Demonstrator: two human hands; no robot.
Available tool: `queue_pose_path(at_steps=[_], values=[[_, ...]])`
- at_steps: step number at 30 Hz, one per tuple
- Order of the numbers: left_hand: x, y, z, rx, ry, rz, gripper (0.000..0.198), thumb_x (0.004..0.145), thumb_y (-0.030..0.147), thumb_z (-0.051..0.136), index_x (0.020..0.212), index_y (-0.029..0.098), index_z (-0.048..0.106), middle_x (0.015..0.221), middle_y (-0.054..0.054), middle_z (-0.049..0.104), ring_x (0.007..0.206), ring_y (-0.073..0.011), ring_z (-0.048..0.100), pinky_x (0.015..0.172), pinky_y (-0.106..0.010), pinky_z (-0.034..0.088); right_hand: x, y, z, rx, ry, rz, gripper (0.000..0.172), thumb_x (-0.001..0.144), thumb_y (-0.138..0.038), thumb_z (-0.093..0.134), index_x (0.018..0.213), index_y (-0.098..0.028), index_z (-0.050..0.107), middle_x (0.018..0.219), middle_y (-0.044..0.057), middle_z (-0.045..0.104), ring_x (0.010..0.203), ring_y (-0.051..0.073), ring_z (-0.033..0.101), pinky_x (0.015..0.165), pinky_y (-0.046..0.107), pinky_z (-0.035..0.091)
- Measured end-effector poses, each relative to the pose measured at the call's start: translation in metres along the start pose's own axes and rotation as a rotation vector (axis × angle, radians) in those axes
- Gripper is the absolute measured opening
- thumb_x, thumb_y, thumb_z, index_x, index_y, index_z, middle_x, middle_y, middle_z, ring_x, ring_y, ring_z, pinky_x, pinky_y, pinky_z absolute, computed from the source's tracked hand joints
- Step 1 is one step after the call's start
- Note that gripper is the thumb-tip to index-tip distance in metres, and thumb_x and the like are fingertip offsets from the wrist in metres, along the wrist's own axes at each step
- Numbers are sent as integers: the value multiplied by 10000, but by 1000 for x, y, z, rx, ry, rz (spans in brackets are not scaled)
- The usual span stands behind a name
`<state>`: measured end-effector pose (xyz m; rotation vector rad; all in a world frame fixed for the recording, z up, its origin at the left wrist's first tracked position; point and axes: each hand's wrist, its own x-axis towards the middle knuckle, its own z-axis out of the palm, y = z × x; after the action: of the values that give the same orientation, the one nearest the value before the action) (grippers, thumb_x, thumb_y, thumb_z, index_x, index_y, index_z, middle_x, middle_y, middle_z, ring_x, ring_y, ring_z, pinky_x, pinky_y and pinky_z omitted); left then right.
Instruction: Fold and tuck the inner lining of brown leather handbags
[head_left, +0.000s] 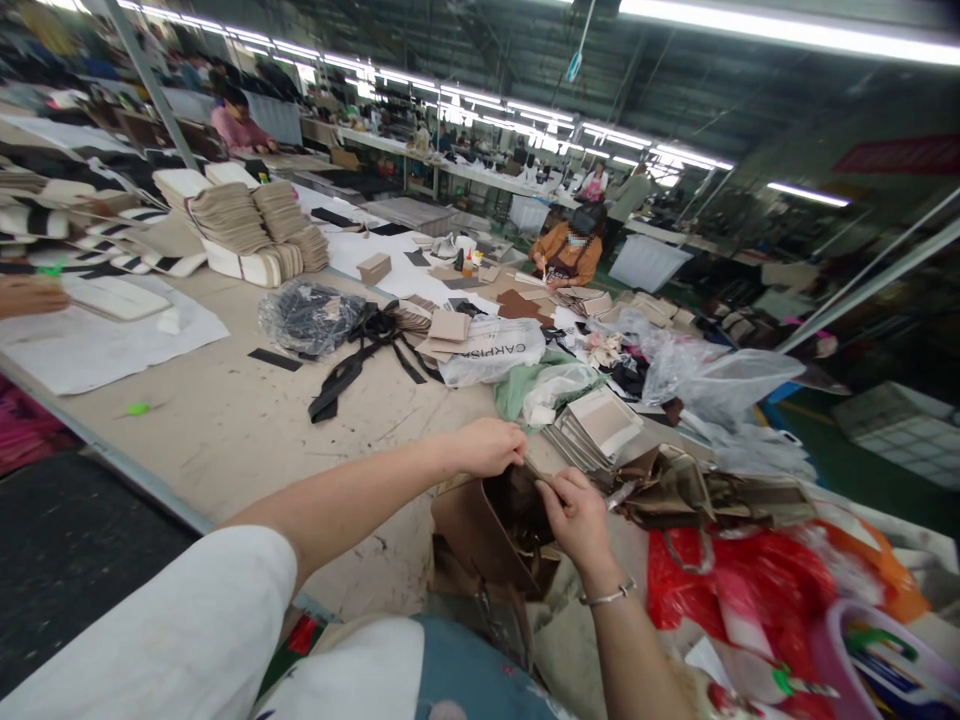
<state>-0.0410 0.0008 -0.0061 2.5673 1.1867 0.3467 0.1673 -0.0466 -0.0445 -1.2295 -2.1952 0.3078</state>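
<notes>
A brown handbag (476,525) stands at the table's near edge in front of me, its dark inside facing up. My left hand (491,446) is closed on the far part of the bag's rim, its fingertips partly hidden. On the right side of the opening, my right hand (576,508) pinches the rim between thumb and fingers. A strap hangs down the bag's near side. Close beyond my hands lies a stack of beige panels (600,425).
Brown bag pieces (675,490), a red plastic bag (750,580) and a purple basket (847,650) crowd the right. Black straps (352,365), a wrapped bundle (311,315) and piled beige pieces (232,220) lie farther off. A co-worker (574,245) sits across the table.
</notes>
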Motion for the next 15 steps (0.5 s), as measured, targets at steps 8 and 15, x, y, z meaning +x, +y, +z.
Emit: queue_pose_path(at_steps=[8, 15], values=[[1, 7, 6, 35, 33, -79, 119, 827, 260, 504, 840, 179, 591, 887, -67, 663, 809, -214, 629, 694, -293, 485, 1, -1, -1, -12, -7, 8, 301, 915, -320, 440, 685, -191, 585, 693, 22, 496, 666, 149, 502, 626, 274, 399], [-6, 15, 12, 74, 103, -140, 145, 830, 262, 487, 831, 159, 588, 859, -95, 669, 809, -229, 628, 701, -314, 495, -3, -2, 2, -28, 10, -2, 307, 922, -324, 435, 681, -192, 571, 704, 18, 502, 674, 145, 514, 645, 274, 406]])
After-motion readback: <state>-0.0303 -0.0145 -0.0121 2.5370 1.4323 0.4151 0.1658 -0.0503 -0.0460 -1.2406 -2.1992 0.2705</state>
